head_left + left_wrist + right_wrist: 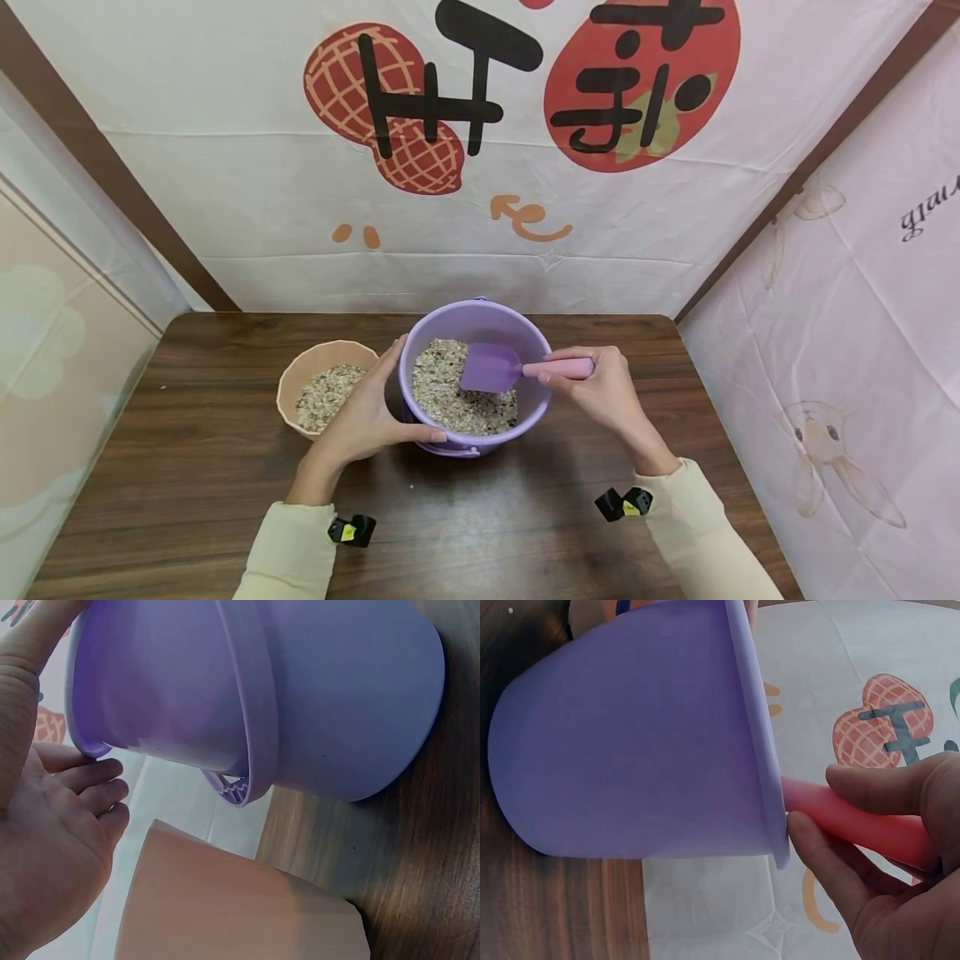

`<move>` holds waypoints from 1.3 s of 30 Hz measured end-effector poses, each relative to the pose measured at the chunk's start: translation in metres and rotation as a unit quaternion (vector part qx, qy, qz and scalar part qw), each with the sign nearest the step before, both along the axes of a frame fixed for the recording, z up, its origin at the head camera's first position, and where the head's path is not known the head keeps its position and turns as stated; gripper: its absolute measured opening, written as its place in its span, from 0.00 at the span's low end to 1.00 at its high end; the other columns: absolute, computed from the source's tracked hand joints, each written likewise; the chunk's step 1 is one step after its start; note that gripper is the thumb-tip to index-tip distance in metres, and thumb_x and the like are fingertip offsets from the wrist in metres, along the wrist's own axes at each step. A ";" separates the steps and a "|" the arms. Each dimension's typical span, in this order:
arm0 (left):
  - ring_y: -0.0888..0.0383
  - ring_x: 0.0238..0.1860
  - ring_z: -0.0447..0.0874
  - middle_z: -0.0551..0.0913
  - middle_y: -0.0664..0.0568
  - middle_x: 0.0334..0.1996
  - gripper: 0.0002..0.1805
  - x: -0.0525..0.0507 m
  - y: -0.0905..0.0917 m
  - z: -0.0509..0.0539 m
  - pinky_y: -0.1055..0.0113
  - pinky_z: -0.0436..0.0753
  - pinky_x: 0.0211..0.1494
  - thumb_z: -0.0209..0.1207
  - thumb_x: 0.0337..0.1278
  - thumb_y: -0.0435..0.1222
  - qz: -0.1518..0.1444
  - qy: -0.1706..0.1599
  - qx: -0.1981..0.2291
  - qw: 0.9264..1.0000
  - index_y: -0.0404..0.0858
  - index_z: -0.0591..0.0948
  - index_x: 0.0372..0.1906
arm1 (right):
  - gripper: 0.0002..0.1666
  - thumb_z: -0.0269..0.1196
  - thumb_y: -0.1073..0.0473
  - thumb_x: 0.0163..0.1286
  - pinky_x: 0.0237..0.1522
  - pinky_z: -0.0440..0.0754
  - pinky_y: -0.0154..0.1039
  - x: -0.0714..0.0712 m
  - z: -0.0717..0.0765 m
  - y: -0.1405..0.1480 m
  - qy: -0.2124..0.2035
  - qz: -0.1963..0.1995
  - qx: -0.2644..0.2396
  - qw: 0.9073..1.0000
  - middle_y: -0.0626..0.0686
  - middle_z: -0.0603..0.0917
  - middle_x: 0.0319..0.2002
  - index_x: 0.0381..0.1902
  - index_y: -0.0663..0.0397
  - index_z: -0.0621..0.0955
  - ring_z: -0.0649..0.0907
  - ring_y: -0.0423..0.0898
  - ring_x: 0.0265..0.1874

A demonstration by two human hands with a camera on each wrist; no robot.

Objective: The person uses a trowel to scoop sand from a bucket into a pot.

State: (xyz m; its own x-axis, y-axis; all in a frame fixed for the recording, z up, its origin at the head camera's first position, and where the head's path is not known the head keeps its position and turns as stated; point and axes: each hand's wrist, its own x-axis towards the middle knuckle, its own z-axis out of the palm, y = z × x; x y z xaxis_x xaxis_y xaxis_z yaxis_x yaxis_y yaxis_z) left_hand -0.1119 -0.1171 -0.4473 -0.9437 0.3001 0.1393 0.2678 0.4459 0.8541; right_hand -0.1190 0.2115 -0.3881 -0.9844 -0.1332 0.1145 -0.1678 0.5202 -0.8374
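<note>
"Where's the bucket (487,322)?"
"Just right of the left hand (366,418), which is spread wide, holding it. The bowl (317,358) is on the other side."
"And the right hand (604,388)?"
"It pinches the scoop (491,367) over the bucket's grit (448,402)."

A brown wood-grain table (487,533) stands before white cloth (225,183) bearing red prints (435,171).

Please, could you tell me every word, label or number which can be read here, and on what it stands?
Peanut print: large black strokes, like characters; I cannot read them.
Red fruit print: similar strokes, cut off; also unreadable.
Right cloth: upside-down cursive, cut off, perhaps "mth".
Yellow labels at both wrists: too small.
Bucket, bowl, scoop: none visible.
</note>
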 end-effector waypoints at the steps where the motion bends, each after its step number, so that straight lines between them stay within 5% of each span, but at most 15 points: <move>1: 0.47 0.77 0.54 0.54 0.50 0.80 0.79 0.000 0.000 0.000 0.40 0.56 0.76 0.84 0.20 0.60 0.000 -0.001 0.000 1.000 0.51 0.49 0.83 | 0.11 0.78 0.58 0.57 0.39 0.84 0.32 -0.002 0.001 -0.002 0.001 -0.002 0.008 1.000 0.42 0.91 0.33 0.40 0.49 0.93 0.88 0.42 0.42; 20: 0.47 0.77 0.55 0.54 0.51 0.80 0.79 -0.001 0.000 -0.001 0.39 0.57 0.75 0.84 0.19 0.60 -0.002 -0.004 0.003 1.000 0.52 0.49 0.83 | 0.08 0.76 0.65 0.58 0.36 0.84 0.32 -0.042 -0.003 -0.019 -0.012 0.055 0.019 0.998 0.44 0.91 0.32 0.37 0.52 0.93 0.88 0.42 0.38; 32: 0.47 0.76 0.56 0.55 0.50 0.80 0.79 -0.002 0.000 -0.002 0.39 0.58 0.75 0.84 0.19 0.60 -0.003 0.000 0.002 1.000 0.52 0.49 0.83 | 0.12 0.77 0.64 0.58 0.36 0.84 0.32 -0.051 -0.007 -0.019 -0.025 0.075 0.013 0.997 0.47 0.91 0.33 0.41 0.59 0.91 0.89 0.42 0.38; 39: 0.47 0.75 0.58 0.57 0.50 0.79 0.79 -0.003 0.001 -0.003 0.38 0.59 0.74 0.84 0.19 0.59 -0.005 0.004 0.003 1.000 0.50 0.50 0.83 | 0.10 0.75 0.65 0.60 0.38 0.89 0.42 -0.058 -0.008 -0.023 -0.063 0.101 -0.019 0.993 0.48 0.91 0.34 0.41 0.56 0.92 0.89 0.45 0.40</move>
State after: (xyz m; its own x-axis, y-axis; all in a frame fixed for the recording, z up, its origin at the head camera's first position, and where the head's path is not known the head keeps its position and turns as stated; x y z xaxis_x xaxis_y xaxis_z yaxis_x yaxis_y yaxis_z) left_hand -0.1153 -0.1163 -0.4500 -0.9394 0.3086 0.1493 0.2798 0.4387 0.8540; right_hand -0.1766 0.1880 -0.3960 -0.9449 -0.3274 0.0004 -0.1578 0.4544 -0.8767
